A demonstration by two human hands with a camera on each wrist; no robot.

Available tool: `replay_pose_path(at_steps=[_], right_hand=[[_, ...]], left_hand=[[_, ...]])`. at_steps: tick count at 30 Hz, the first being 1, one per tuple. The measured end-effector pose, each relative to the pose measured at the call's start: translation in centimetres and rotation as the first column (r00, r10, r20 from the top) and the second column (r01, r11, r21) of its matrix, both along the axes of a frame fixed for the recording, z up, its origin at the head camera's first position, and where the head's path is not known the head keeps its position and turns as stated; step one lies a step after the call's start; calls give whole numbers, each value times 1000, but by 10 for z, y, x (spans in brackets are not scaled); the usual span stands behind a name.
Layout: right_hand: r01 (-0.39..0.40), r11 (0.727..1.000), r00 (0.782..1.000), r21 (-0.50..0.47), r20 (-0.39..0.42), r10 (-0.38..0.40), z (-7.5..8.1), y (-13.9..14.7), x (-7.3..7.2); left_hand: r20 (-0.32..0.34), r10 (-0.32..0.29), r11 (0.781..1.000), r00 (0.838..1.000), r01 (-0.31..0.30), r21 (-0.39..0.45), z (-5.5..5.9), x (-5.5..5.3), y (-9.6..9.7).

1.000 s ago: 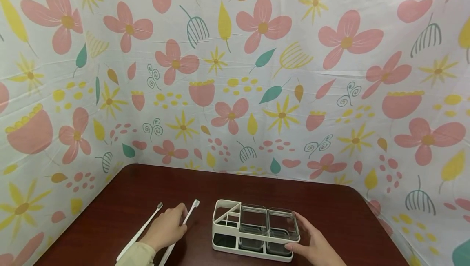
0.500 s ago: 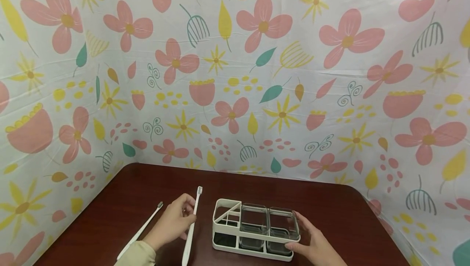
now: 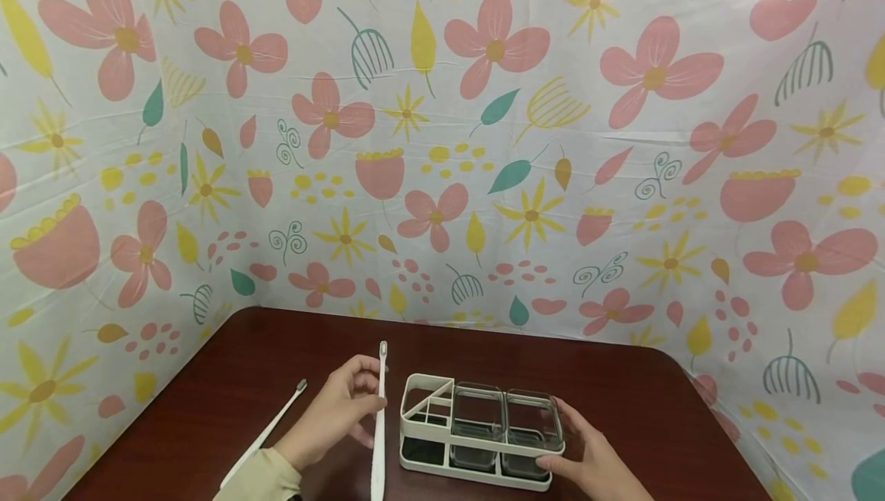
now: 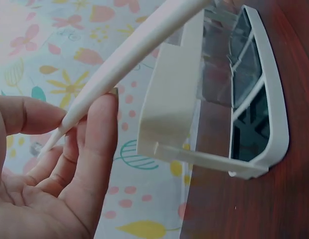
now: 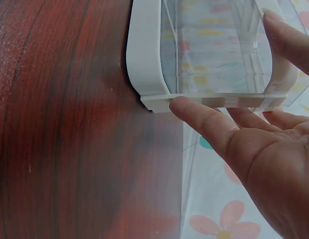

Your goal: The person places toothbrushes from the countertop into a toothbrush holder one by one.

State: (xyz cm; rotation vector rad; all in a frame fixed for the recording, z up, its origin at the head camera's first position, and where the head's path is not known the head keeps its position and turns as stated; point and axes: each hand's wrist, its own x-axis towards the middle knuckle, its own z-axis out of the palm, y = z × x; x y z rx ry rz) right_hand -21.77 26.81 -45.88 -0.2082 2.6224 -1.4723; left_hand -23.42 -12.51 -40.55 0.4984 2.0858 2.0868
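The left hand (image 3: pixel 337 413) pinches a brush (image 3: pixel 379 451), head end far, just left of the rack (image 3: pixel 425 432). The right hand (image 3: pixel 591 459) grips the rack's right end. A second brush (image 3: pixel 267 430) lies farther left on the table (image 3: pixel 311 340). The step in hand appears to be poising the brush while steadying the rack; the next move calls for a firm pinch and a still rack.

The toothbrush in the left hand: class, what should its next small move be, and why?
Probably shift the white toothbrush right, over the divided left end of the white organizer. The left hand pinches it beside that open-topped end, while the right hand holds the opposite end.
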Motion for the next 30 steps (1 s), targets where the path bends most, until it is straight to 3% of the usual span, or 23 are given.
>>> replay_pose_path(at_steps=[5,11,21,30], right_hand=[[-1,1000,1000,-8,5,1,1,-1,0],[-6,1000,1000,-19,3,6,2,-1,1],[-19,1000,1000,-8,-25,19,2,1,3],[1,1000,1000,-10,-11,-1,2,0,3]], left_hand=[[39,24,995,999,-28,94,4,-2,3],[36,18,988,999,-23,151,6,-6,7],[45,28,979,999,-36,201,10,-9,16],[51,99,963,994,-108,247,13,-15,28]])
